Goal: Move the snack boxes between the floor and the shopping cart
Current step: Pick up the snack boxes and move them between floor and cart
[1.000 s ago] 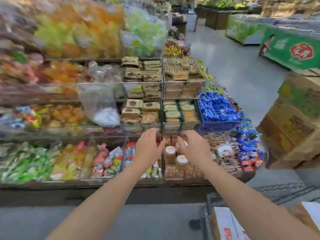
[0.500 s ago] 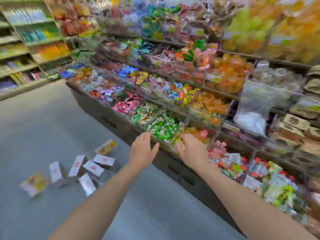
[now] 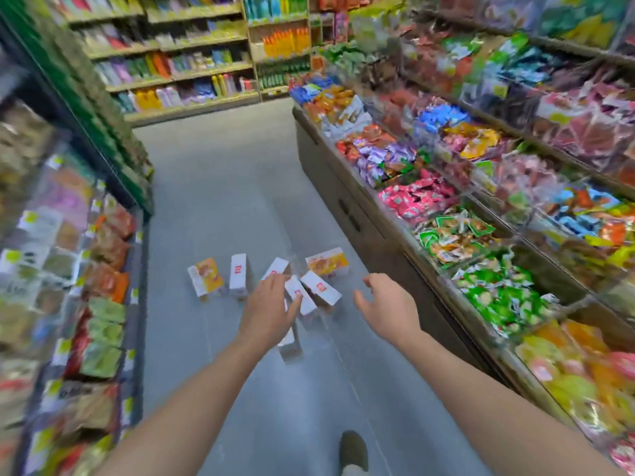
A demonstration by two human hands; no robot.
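Observation:
Several snack boxes lie scattered on the grey aisle floor (image 3: 220,173) ahead of me. One orange-fronted box (image 3: 205,281) is at the left, a white box (image 3: 238,275) stands beside it, and another orange-fronted box (image 3: 327,262) is at the far right. More white boxes (image 3: 320,289) lie between them. My left hand (image 3: 268,311) hovers in front of the middle boxes, fingers spread, holding nothing. To its right my right hand (image 3: 388,305) is also held out with fingers apart and empty. No shopping cart shows in this view.
A long display counter (image 3: 347,214) with bins of wrapped candy runs along the right. Shelves of packaged snacks (image 3: 103,255) line the left. Shelves of bottles (image 3: 192,63) close the aisle's far end. My shoe (image 3: 353,450) is at the bottom.
The view has swung left from the candy display and the cart to the aisle. The boxes on the floor now lie straight ahead, under my outstretched hands.

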